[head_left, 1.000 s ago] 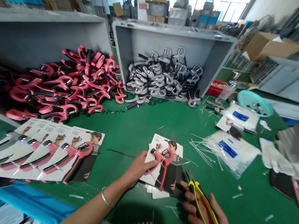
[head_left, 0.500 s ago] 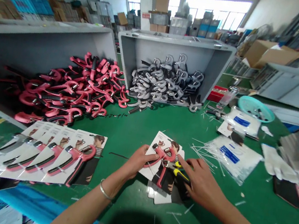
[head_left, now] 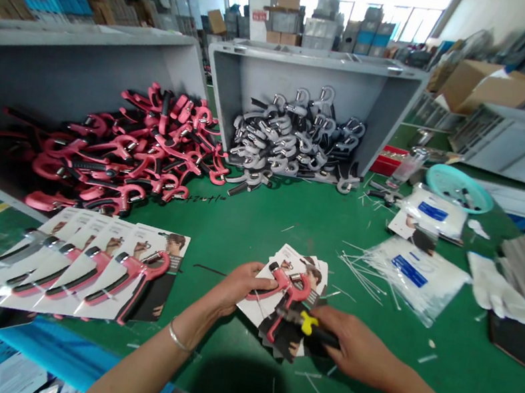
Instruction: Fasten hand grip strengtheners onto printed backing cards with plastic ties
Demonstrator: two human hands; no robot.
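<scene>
My left hand [head_left: 239, 285] grips the left edge of a printed card [head_left: 288, 260] with a pink hand gripper [head_left: 287, 289] mounted on it, held just above a small stack of cards on the green table. My right hand [head_left: 351, 349] is closed round yellow-and-black pliers [head_left: 307, 324], whose nose rests against the pink gripper's lower handle. A bracelet circles my left wrist.
A row of finished carded pink grippers [head_left: 98, 266] lies at the left. A heap of loose pink grippers [head_left: 123, 151] sits behind it, and a grey bin [head_left: 389, 110] holds grey ones. Bags of white cable ties [head_left: 412, 270] and a teal bowl [head_left: 457, 187] lie at the right.
My right hand came in from the lower right with the pliers and set them against the carded gripper. My left hand kept hold of the card, tilting it slightly.
</scene>
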